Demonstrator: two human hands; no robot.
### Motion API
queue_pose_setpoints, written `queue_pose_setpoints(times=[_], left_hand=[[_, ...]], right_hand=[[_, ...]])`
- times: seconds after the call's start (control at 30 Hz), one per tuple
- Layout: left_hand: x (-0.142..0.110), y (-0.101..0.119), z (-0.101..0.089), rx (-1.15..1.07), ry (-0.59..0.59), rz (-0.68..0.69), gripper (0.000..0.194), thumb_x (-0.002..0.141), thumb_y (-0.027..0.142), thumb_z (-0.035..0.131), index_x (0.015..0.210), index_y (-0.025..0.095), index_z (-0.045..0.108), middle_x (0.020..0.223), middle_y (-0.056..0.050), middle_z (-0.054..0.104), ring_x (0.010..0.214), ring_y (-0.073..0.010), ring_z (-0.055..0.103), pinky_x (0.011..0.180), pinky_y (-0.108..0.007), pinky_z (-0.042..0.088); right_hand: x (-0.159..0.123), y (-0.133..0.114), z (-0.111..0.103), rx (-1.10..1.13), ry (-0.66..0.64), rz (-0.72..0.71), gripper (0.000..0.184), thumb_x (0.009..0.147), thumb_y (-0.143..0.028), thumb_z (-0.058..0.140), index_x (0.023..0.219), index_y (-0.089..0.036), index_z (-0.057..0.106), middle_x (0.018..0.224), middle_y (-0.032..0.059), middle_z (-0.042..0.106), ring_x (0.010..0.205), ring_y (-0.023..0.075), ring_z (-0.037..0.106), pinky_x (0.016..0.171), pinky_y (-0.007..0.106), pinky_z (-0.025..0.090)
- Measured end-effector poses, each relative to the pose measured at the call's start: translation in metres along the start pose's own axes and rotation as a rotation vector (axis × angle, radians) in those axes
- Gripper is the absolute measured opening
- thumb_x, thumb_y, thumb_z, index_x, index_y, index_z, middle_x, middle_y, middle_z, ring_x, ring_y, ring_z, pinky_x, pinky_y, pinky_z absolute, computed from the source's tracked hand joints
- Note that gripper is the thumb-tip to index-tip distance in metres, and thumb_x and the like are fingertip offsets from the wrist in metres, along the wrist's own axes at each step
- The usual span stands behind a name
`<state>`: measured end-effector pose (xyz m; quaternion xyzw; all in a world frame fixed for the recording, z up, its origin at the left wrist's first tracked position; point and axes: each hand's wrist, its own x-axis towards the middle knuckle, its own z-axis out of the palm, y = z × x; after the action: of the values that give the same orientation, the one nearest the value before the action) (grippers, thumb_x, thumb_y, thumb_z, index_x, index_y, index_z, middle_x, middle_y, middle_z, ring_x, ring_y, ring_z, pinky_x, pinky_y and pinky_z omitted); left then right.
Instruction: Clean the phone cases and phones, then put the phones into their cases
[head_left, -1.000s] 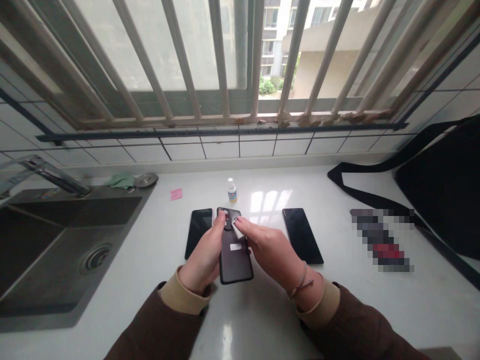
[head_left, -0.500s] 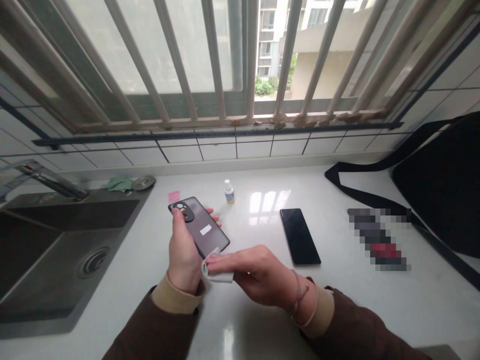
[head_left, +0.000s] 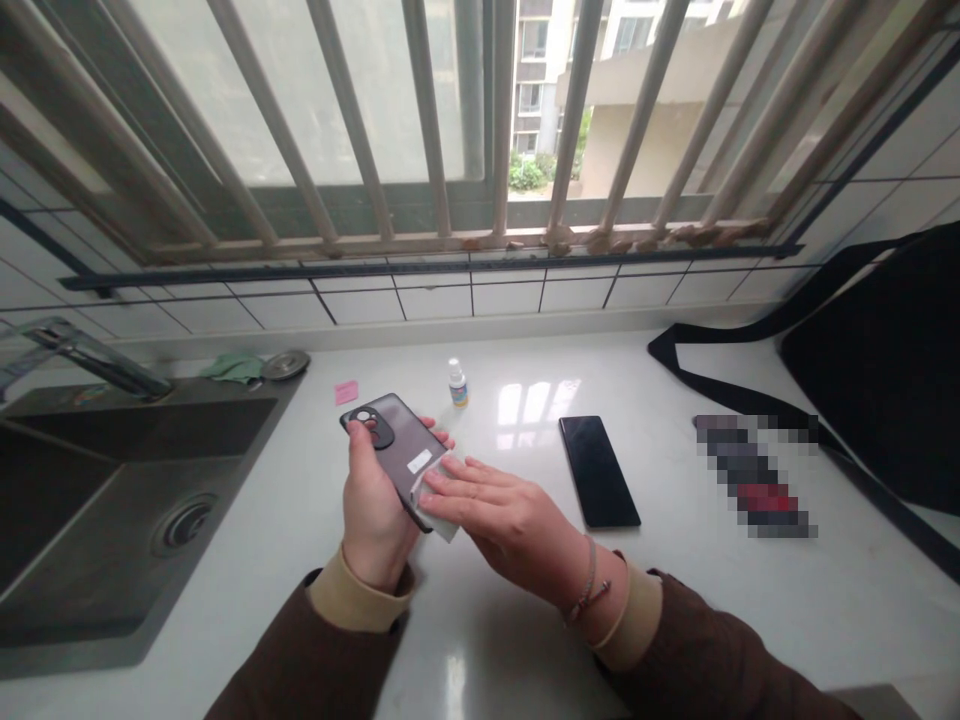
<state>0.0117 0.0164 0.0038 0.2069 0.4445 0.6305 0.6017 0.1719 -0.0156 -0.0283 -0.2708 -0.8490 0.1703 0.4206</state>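
Observation:
My left hand (head_left: 377,520) is closed round a translucent grey phone case (head_left: 397,430) with a dark rim, a camera cutout and a small white label. Its thumb lies by the cutout, and its fingertips show past the far edge. With fingers together, my right hand (head_left: 517,515) presses a thin white wipe (head_left: 442,510) against the lower end of the case. The wipe covers that corner. To the right, a black phone (head_left: 600,470) lies flat on the white counter (head_left: 517,620). A small white spray bottle (head_left: 458,385) stands upright beyond the case.
A steel sink (head_left: 210,470) with a faucet (head_left: 112,365) is on the left. A green cloth (head_left: 234,368), a round metal lid (head_left: 285,365) and a pink slip (head_left: 346,391) lie near it. A black bag (head_left: 877,370) with a strap and a blurred-out item are at right.
My right hand has moved up slightly and flattened the wipe onto the lower end of the case. The case has shifted a little to the right in my left hand.

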Motion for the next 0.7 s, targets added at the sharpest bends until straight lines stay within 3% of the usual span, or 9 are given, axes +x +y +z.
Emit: queue_pose_setpoints(times=[0.23, 0.37, 0.47, 0.63, 0.7], left_hand=[[0.005, 0.001, -0.004, -0.042, 0.091, 0.318, 0.063, 0.097, 0.081, 0.051, 0.108, 0.022, 0.072, 0.093, -0.005, 0.077, 0.084, -0.023, 0.076, 0.081, -0.039, 0.064], [-0.005, -0.006, -0.001, 0.069, 0.028, 0.579, 0.069, 0.09, 0.088, 0.053, 0.116, 0.027, 0.068, 0.107, -0.005, 0.072, 0.094, -0.0249, 0.073, 0.091, -0.042, 0.062], [-0.014, -0.014, 0.002, 0.144, -0.041, 0.719, 0.073, 0.081, 0.091, 0.062, 0.117, 0.028, 0.068, 0.116, -0.006, 0.066, 0.102, -0.0269, 0.07, 0.1, -0.044, 0.06], [-0.014, -0.019, -0.001, 0.257, -0.089, 0.813, 0.075, 0.081, 0.094, 0.059, 0.117, 0.028, 0.065, 0.115, -0.006, 0.061, 0.101, -0.0266, 0.068, 0.104, -0.047, 0.058], [-0.011, -0.017, -0.006, 0.283, -0.055, 0.719, 0.083, 0.075, 0.097, 0.06, 0.121, 0.028, 0.063, 0.12, -0.007, 0.059, 0.105, -0.0269, 0.066, 0.106, -0.046, 0.056]], right_hand=[[-0.001, 0.0, 0.0, 0.144, 0.075, 0.167, 0.043, 0.108, -0.007, 0.046, 0.144, -0.017, 0.068, 0.151, 0.014, 0.068, 0.145, 0.0205, 0.061, 0.125, 0.042, 0.05], [-0.001, -0.002, 0.008, 0.384, 0.19, 0.434, 0.044, 0.103, -0.01, 0.054, 0.141, -0.023, 0.072, 0.146, 0.0083, 0.072, 0.137, 0.0221, 0.069, 0.119, 0.044, 0.056], [-0.001, 0.0, 0.016, 0.677, 0.239, 0.666, 0.035, 0.104, -0.022, 0.06, 0.135, -0.024, 0.076, 0.136, 0.0071, 0.078, 0.124, 0.0236, 0.076, 0.108, 0.045, 0.064], [0.003, 0.002, 0.02, 1.088, 0.184, 0.863, 0.036, 0.097, -0.05, 0.074, 0.115, -0.019, 0.081, 0.117, 0.0077, 0.081, 0.108, 0.0233, 0.079, 0.101, 0.046, 0.067], [0.004, 0.0, 0.018, 1.117, 0.142, 0.884, 0.037, 0.093, -0.053, 0.079, 0.105, -0.019, 0.081, 0.104, 0.0055, 0.08, 0.098, 0.0207, 0.078, 0.097, 0.043, 0.068]])
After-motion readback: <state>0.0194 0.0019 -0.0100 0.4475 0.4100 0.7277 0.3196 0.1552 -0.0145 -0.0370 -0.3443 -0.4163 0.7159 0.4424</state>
